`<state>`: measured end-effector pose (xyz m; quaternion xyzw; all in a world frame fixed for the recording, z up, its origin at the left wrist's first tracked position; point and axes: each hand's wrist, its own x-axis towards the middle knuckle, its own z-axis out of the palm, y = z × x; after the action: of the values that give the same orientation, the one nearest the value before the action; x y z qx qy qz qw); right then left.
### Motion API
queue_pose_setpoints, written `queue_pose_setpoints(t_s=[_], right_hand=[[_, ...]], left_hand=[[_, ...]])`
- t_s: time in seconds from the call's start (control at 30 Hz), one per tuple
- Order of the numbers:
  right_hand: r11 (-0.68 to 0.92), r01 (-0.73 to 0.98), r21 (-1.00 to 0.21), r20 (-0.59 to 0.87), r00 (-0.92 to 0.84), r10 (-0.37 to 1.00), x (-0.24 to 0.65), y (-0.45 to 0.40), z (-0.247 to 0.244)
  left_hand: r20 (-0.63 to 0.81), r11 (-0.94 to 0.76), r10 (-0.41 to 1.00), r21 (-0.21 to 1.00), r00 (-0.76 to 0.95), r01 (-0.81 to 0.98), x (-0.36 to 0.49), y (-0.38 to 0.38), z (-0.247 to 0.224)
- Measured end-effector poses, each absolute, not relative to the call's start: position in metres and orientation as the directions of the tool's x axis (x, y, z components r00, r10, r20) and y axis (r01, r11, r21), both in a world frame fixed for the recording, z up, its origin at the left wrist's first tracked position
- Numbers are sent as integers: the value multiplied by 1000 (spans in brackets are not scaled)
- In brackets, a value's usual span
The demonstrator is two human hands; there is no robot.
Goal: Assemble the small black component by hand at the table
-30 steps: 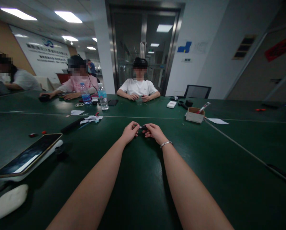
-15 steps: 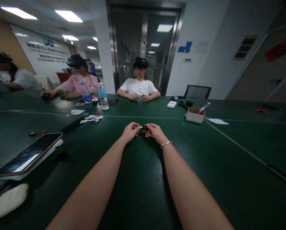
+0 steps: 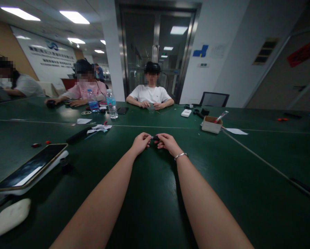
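Note:
Both my arms stretch out over a dark green table [image 3: 155, 193]. My left hand [image 3: 140, 142] and my right hand [image 3: 167, 142] meet in the middle, fingertips pinched on a small dark object [image 3: 155, 138] held between them just above the table. A thin bracelet [image 3: 180, 156] circles my right wrist. The object is too small to tell what it is.
A tablet [image 3: 30, 167] on a white stand lies at the left, a white pad [image 3: 11, 217] nearer me. A cardboard box [image 3: 211, 124] holding a pen sits at the right. Two water bottles [image 3: 111, 104], paper scraps [image 3: 99, 128] and three seated people are across the table.
The light tip seen between my fingers earlier is now covered; my hands have closed slightly together. Nothing else has moved.

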<state>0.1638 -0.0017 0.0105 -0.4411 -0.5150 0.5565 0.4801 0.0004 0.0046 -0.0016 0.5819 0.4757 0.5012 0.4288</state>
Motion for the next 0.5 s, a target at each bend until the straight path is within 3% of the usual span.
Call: queue_pose_setpoints(t_s=[0.5], right_hand=[[-1, -96, -995, 15, -171, 985, 163, -5, 14]], left_hand=[[178, -184, 983, 963, 46, 198, -2, 8, -5]])
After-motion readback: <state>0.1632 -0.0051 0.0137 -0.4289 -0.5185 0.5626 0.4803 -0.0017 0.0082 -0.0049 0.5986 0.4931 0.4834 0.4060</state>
